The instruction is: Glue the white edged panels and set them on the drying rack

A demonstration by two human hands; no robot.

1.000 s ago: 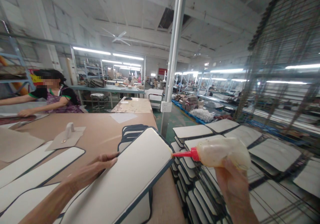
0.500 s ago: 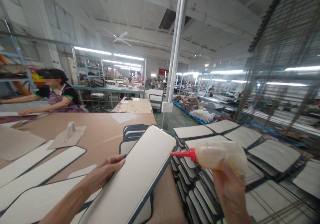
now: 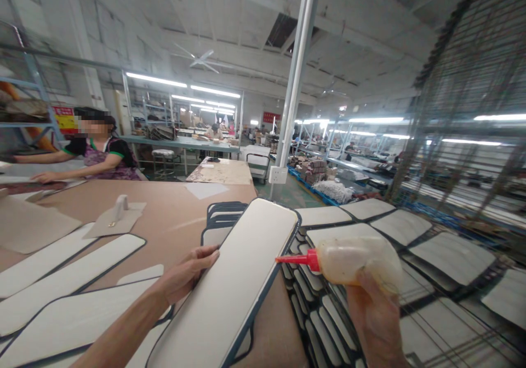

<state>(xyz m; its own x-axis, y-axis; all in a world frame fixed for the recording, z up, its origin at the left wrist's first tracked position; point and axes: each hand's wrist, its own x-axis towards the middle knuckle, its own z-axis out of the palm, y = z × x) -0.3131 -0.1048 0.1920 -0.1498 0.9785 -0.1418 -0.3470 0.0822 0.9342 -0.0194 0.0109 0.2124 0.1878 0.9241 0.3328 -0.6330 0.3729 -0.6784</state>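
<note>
My left hand [image 3: 193,272] pinches the left edge of a long white panel [image 3: 234,275] with a dark blue border and rounded corners, which is tilted above the table. In my right hand [image 3: 373,313] is a translucent squeeze bottle [image 3: 357,261] with yellowish liquid, held sideways. Its red nozzle [image 3: 296,259] points left, and the tip is at the panel's right edge. Similar white panels [image 3: 74,283] lie on the table at the left, and a stack of dark-edged pieces [image 3: 224,214] sits behind the held panel.
The brown tabletop [image 3: 172,203] carries a beige piece with a handle [image 3: 119,214]. White panels [image 3: 452,258] lie on a wire rack at the right. A metal post [image 3: 293,94] with a socket stands ahead. A person [image 3: 101,151] works at the far left.
The nozzle tip has moved down along the panel's right edge, away from its top corner. My left hand and the panel have shifted slightly right in view.
</note>
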